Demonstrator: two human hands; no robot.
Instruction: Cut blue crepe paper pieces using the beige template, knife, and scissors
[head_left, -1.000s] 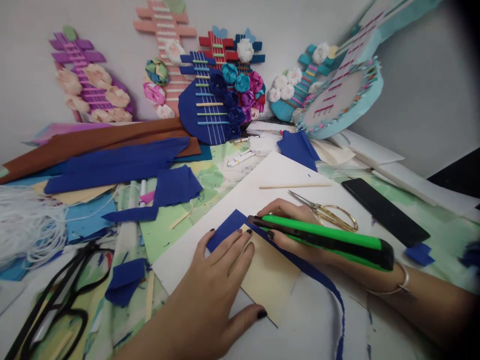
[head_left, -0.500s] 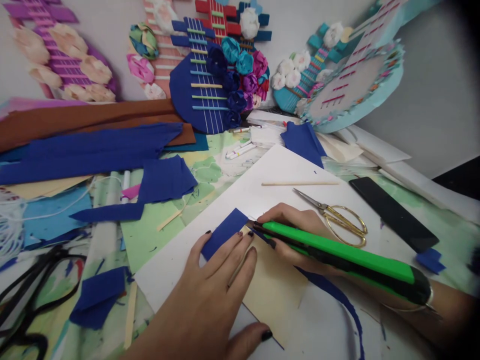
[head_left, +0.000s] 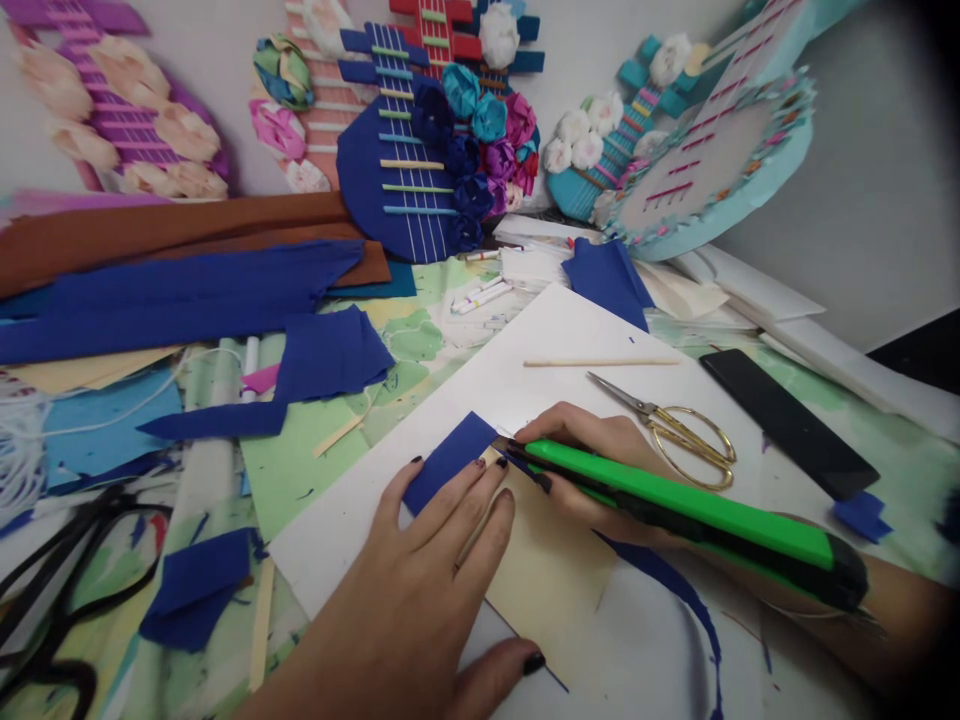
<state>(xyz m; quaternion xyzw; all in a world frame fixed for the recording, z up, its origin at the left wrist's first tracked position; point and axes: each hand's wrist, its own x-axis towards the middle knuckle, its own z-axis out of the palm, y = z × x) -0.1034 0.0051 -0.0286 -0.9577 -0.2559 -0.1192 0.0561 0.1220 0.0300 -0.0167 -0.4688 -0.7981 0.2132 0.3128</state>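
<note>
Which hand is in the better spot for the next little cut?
Probably the right hand: it holds the green cutter, tip at the blue piece's corner. The left hand lies spread over that piece, with no tool.

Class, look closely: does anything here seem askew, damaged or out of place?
The string at far left lies in a loose tangle, and the blue strip by the right hand curls with a ragged edge.
</note>
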